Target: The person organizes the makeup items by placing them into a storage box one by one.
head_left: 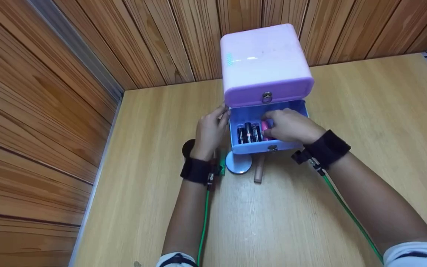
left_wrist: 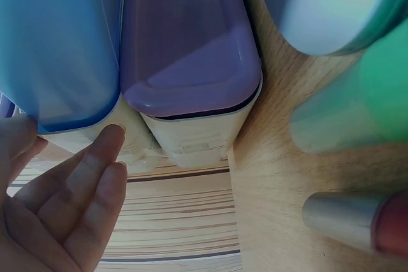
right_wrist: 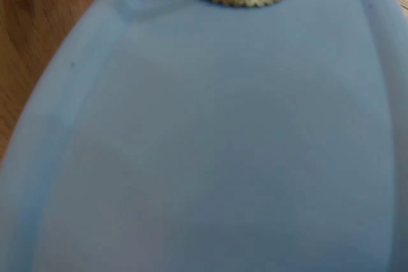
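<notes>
A small drawer box with a pink top and purple upper drawer stands near the back wall. Its lower blue drawer is pulled out. Inside it, several black tubes stand in a row beside a pink tube. My right hand reaches into the drawer and pinches the pink tube between thumb and fingers. At the box's left side is my left hand, its fingertips right at the blue drawer's edge. The blue drawer front fills the right wrist view, hiding the right hand.
In front of the drawer lie a round shiny compact and a brownish tube. A green tube and a silver-and-red tube lie by my left wrist. A black round thing is left of it. Wooden walls stand behind and left.
</notes>
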Tool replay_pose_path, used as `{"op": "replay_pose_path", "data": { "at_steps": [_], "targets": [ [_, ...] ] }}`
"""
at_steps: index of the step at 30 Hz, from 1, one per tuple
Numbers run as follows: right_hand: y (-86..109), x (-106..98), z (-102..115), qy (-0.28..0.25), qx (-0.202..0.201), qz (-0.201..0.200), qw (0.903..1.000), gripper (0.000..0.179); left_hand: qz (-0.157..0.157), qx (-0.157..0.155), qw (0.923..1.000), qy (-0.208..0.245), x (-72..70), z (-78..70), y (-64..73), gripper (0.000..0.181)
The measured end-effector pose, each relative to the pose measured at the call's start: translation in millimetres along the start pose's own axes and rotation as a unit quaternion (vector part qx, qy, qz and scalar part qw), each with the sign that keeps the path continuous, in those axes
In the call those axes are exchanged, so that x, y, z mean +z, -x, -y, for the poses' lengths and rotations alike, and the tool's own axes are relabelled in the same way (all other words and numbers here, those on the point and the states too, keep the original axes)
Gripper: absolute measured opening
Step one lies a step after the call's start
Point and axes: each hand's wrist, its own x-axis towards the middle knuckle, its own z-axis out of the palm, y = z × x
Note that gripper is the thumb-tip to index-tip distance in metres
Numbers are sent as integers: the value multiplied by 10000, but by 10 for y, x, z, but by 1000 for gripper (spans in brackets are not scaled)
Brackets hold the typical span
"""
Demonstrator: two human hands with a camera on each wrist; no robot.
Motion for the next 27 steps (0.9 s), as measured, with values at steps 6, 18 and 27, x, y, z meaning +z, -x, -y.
{"op": "replay_pose_path", "data": {
  "at_steps": [6,18,27],
  "targets": [
    [-8,-1,-15,95,-98,101,9999,46,17,16,10000,92,3,12,2,38],
    [170,-14,32,-177,-446,-1140,9923,39,17,38,10000,-3,-5,9,8,39],
    [500,184,145,-688,-1626,-2458,9531,25,58,-53,9999,110,2,15,-6,40]
  ]
}}
